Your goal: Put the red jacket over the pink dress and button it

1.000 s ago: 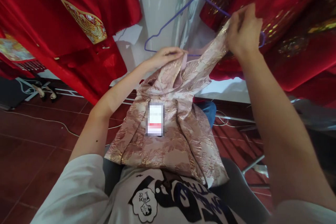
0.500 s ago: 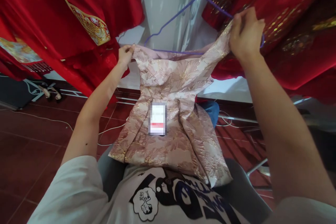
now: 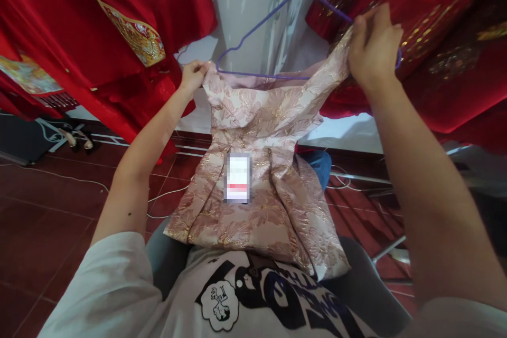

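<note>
A small pink and gold brocade dress (image 3: pixel 261 127) hangs spread out in front of me, its skirt resting on my lap. My left hand (image 3: pixel 193 75) pinches the dress's left top corner. My right hand (image 3: pixel 374 45) grips the right top corner together with the end of a purple wire hanger (image 3: pixel 257 24). The hanger's bottom bar runs along the dress's top edge, and its left end sits just beside my left hand. A white tag (image 3: pixel 238 178) with a red stripe lies on the skirt's front.
Red embroidered garments (image 3: pixel 99 37) hang at the left, and more red and gold garments (image 3: pixel 447 37) at the right. A white wall (image 3: pixel 245 5) stands behind. Cables (image 3: pixel 59 179) cross the dark red tiled floor, and a pair of shoes (image 3: pixel 77 140) lies at the far left.
My left hand moved from the dress's middle neckline out to its left top corner, spreading the top edge wide. The hanger's bar now lines up with that edge. My right hand stayed put.
</note>
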A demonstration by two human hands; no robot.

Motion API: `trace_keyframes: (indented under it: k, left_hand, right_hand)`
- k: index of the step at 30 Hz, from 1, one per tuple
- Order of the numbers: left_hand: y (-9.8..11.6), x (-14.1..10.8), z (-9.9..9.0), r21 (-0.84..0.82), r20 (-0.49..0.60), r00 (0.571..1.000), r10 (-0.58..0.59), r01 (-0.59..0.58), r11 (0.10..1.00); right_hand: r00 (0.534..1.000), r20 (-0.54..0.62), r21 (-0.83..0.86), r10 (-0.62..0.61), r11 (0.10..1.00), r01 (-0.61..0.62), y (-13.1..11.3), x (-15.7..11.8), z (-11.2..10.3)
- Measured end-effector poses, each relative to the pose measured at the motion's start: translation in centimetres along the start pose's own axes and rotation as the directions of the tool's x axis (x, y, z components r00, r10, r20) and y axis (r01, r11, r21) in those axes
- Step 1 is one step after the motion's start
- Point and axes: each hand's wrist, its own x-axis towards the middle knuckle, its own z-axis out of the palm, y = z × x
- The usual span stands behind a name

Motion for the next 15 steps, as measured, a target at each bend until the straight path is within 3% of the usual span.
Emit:
trace_keyframes:
  k: [3, 9, 12, 15]
  left_hand:
    - [0.4, 0.5, 0.1, -0.006, -0.005, 0.998, 0.06, -0.06, 0.998]
    - [0.8, 1.0, 0.0, -0.095, 0.049, 0.997, -0.051, 0.056, 0.994]
    - [2.1, 1.7, 0.5, -0.137, 0.131, 0.989, 0.066, -0.048, 0.989]
    - [4.5, 2.7, 1.2, -0.154, 0.199, 0.952, 0.232, -0.204, 0.967]
  right_hand:
    - [1.0, -0.002, 0.047, -0.004, 0.999, 0.004, -0.1, 0.0, -0.1]
    - [0.999, 0.028, 0.109, 0.032, 0.993, -0.035, 0.0, 0.3, -0.1]
    - [0.998, 0.048, 0.133, 0.04, 0.99, -0.046, 0.1, 0.3, -0.1]
    - [0.997, 0.045, 0.167, 0.057, 0.984, -0.064, 0.5, 0.3, 0.2]
